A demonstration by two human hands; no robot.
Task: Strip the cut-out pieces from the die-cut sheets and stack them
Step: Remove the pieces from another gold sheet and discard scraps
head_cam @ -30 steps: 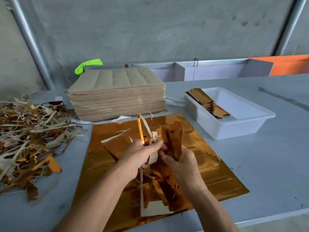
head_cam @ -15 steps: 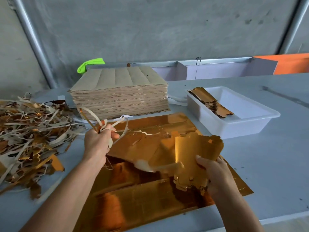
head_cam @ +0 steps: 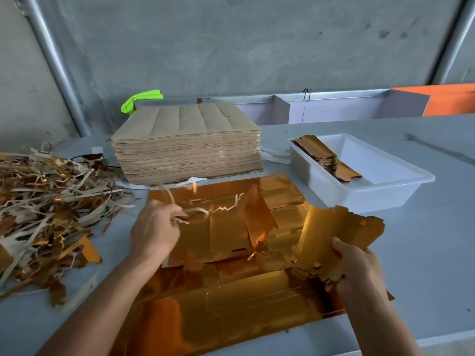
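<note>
A shiny gold die-cut sheet point(head_cam: 231, 309) lies flat on the table in front of me. My right hand point(head_cam: 359, 271) grips a bundle of gold cut-out pieces point(head_cam: 331, 235), lifted above the sheet's right side. My left hand point(head_cam: 154, 229) pinches thin curled waste strips point(head_cam: 190, 214) over the sheet's left part. A partly stripped gold piece point(head_cam: 231, 227) sits raised on the sheet between my hands. More gold cut-outs point(head_cam: 326, 158) are stacked in the white tray point(head_cam: 385, 194) at the right.
A tall stack of brown-backed sheets point(head_cam: 187, 142) stands behind the gold sheet. A heap of torn waste strips point(head_cam: 48, 201) covers the table's left side. A neon green item point(head_cam: 141, 98) lies behind the stack. The table's front edge runs just below the sheet.
My right hand has carried the cut-out bundle further right, away from the sheet. My left hand, still holding waste strips, has come back right over the sheet's left part.
</note>
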